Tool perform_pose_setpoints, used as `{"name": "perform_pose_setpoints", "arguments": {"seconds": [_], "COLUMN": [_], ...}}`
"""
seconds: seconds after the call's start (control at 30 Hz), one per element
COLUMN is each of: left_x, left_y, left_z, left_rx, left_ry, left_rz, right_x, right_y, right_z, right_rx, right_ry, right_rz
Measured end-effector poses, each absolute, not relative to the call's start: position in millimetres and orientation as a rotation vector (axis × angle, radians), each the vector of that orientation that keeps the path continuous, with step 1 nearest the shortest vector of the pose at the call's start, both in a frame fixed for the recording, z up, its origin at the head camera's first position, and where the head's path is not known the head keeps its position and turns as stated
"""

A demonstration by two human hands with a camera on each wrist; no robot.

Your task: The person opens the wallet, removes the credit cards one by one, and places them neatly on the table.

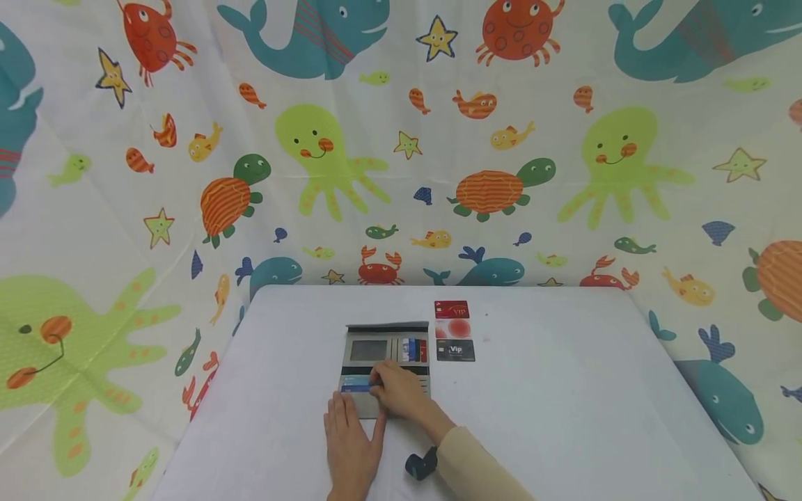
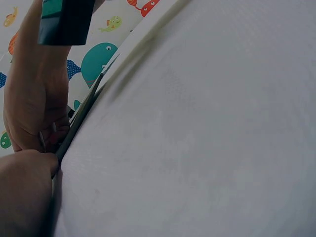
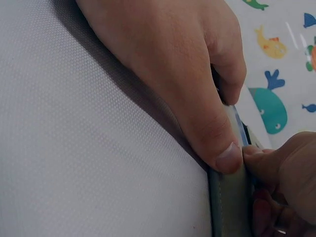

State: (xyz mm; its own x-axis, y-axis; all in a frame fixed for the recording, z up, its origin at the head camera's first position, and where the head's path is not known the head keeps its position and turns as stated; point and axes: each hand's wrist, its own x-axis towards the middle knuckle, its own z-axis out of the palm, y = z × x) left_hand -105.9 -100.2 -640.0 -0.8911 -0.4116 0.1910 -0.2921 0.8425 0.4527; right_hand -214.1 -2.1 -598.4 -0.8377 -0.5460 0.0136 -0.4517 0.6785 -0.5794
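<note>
An open grey wallet (image 1: 372, 334) lies on the white table. My left hand (image 1: 351, 442) rests over its lower left corner with fingers extended, and in the right wrist view the left thumb (image 3: 229, 158) presses along the near edge. My right hand (image 1: 401, 391) is bent over the lower half, its thumb and finger pinching at the right part of a blue card (image 1: 354, 389) in the lower slots. A lighter blue card (image 1: 356, 380) shows just above that one. In the left wrist view the right hand (image 2: 37, 103) stands above the wallet edge, its fingertips partly hidden.
Three cards lie in a column right of the wallet: a red one (image 1: 452, 309), a white one with a red circle (image 1: 452, 328) and a black one (image 1: 455, 350). Several narrow cards (image 1: 414, 350) sit in the upper right slots. A sea-creature curtain (image 1: 401, 181) hangs behind.
</note>
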Motion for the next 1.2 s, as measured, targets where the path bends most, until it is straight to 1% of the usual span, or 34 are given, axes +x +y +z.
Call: {"name": "perform_pose_setpoints", "arguments": {"seconds": [0.33, 0.9, 1.2], "left_x": [-104.6, -104.7, -105.1], "left_y": [-102.5, -101.2, -101.4], "left_z": [-640.5, -640.1, -637.9], "left_rx": [0.518, 0.505, 0.515], "left_ry": [-2.735, -2.694, -2.715], "left_rz": [-0.606, -0.588, -0.626], "right_x": [-214.6, -216.1, -218.6], "right_y": [-2.0, -6.1, -6.2], "right_z": [-601.8, -598.7, -600.2], "right_rx": [-0.817, -0.807, -0.782], "right_ry": [2.718, 2.771, 2.801], "right_rz": [-0.941, -0.839, -0.872]}}
